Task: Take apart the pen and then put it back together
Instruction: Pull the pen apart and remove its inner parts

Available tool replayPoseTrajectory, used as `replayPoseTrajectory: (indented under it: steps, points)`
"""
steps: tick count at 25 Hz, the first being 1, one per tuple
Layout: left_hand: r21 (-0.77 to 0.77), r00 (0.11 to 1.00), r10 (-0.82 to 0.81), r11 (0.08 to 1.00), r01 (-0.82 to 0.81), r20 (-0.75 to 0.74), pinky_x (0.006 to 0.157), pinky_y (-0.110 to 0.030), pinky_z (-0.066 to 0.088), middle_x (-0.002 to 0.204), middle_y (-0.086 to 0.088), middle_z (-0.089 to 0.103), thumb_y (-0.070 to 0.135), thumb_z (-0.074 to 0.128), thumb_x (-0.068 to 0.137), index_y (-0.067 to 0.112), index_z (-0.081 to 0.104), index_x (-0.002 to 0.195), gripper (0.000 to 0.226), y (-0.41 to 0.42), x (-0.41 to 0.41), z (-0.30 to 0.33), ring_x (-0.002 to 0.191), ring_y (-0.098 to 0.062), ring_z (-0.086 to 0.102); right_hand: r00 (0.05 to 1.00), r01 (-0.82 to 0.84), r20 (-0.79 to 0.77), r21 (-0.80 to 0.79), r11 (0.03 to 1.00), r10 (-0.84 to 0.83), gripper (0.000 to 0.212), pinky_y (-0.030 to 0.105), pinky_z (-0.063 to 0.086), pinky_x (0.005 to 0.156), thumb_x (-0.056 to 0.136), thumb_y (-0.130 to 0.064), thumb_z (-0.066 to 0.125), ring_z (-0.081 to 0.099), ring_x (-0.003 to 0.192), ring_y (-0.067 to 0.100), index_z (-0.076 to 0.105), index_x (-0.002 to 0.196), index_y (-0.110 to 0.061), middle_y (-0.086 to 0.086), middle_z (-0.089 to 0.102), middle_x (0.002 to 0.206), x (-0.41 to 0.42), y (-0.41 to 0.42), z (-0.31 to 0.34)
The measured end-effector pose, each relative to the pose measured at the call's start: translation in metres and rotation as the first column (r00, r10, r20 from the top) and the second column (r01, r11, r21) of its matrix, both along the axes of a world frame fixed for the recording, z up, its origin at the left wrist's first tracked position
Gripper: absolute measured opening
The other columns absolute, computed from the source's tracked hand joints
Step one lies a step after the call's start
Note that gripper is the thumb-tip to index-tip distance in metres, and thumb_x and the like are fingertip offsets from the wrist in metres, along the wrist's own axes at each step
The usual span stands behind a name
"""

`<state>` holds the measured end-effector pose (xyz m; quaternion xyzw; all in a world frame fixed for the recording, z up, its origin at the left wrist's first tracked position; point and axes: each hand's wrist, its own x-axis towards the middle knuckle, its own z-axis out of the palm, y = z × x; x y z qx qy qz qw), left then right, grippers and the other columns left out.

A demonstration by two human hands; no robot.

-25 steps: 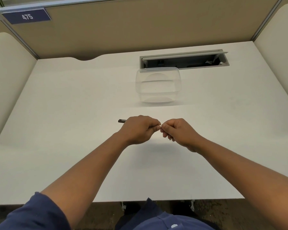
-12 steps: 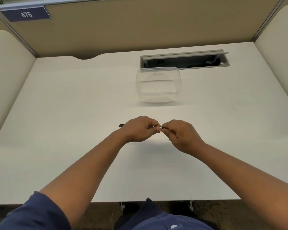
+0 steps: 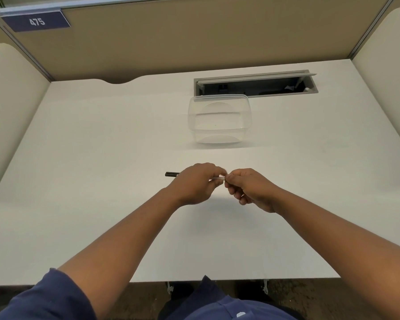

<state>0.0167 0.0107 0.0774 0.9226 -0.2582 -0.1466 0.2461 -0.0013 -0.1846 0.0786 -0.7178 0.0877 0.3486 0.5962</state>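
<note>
Head view shows both hands meeting over the white desk [image 3: 79,158], held just above its surface. The left hand [image 3: 195,183] is wrapped round the pen [image 3: 172,174], whose black end pokes out toward 9 o'clock; the right hand [image 3: 249,188] pinches something at the pen's other end with curled fingers. Compared with a second ago, a short pale length of clear barrel or refill [image 3: 217,179] now shows between the two fists, where before the knuckles were almost touching. That suggests the tip section or refill is being twisted or drawn out, so disassembly looks under way rather than finished; which part is coming free is too small to tell. At 12 o'clock from the hands, well apart, stands a clear plastic container [image 3: 219,135], and beyond it an open cable tray [image 3: 255,85].
</note>
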Motion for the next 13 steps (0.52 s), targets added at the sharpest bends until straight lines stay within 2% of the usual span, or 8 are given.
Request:
replayPoseTrajectory:
  steps: [3, 6, 9, 11, 13]
  points:
    - [0.005, 0.995, -0.004, 1.0, 0.003, 0.1, 0.068, -0.032, 0.046, 0.09, 0.012, 0.064, 0.034, 0.052, 0.101, 0.032, 0.069, 0.109, 0.019, 0.0, -0.004, -0.001, 0.081, -0.01, 0.051, 0.999, -0.011, 0.042, -0.008, 1.0, 0.011, 0.028, 0.024, 0.037, 0.053, 0.103, -0.028, 0.053, 0.043, 0.058, 0.014, 0.065, 0.083, -0.011, 0.001, 0.057, 0.068, -0.002, 0.0, 0.001]
    - [0.014, 0.992, -0.01, 1.0, 0.008, 0.127, 0.064, -0.037, 0.05, 0.079, 0.012, 0.06, 0.036, 0.05, 0.101, 0.031, 0.07, 0.097, 0.021, -0.001, -0.003, 0.002, 0.075, -0.014, 0.054, 0.983, 0.027, 0.182, -0.035, 0.999, -0.02, 0.03, 0.026, 0.037, 0.055, 0.102, -0.023, 0.055, 0.044, 0.061, 0.016, 0.068, 0.077, -0.012, -0.003, 0.057, 0.062, -0.006, 0.001, -0.002]
    - [0.042, 0.992, -0.021, 0.999, 0.015, 0.127, 0.063, -0.037, 0.051, 0.077, 0.012, 0.058, 0.036, 0.049, 0.1, 0.033, 0.069, 0.094, 0.021, -0.001, -0.001, 0.005, 0.074, -0.013, 0.053, 0.949, 0.025, 0.316, -0.117, 0.993, 0.013, 0.032, 0.029, 0.04, 0.06, 0.101, -0.023, 0.055, 0.049, 0.06, 0.011, 0.068, 0.073, -0.018, -0.01, 0.058, 0.058, -0.008, 0.001, -0.007]
    - [0.072, 0.992, -0.042, 0.997, 0.034, 0.115, 0.065, -0.036, 0.05, 0.079, 0.012, 0.06, 0.036, 0.048, 0.101, 0.035, 0.069, 0.096, 0.022, -0.001, -0.001, 0.008, 0.076, -0.012, 0.052, 0.919, 0.012, 0.389, -0.195, 0.981, 0.066, 0.032, 0.032, 0.044, 0.063, 0.101, -0.023, 0.055, 0.053, 0.063, 0.013, 0.067, 0.072, -0.022, -0.006, 0.06, 0.063, -0.01, 0.0, -0.009]
    - [0.079, 0.995, -0.048, 0.996, 0.041, 0.09, 0.065, -0.034, 0.049, 0.08, 0.013, 0.06, 0.035, 0.048, 0.102, 0.035, 0.07, 0.1, 0.022, -0.002, 0.0, 0.01, 0.077, -0.012, 0.052, 0.88, 0.01, 0.459, -0.269, 0.963, 0.12, 0.03, 0.035, 0.049, 0.066, 0.101, -0.023, 0.054, 0.057, 0.067, 0.021, 0.067, 0.074, -0.021, 0.002, 0.064, 0.069, -0.012, 0.0, -0.01]
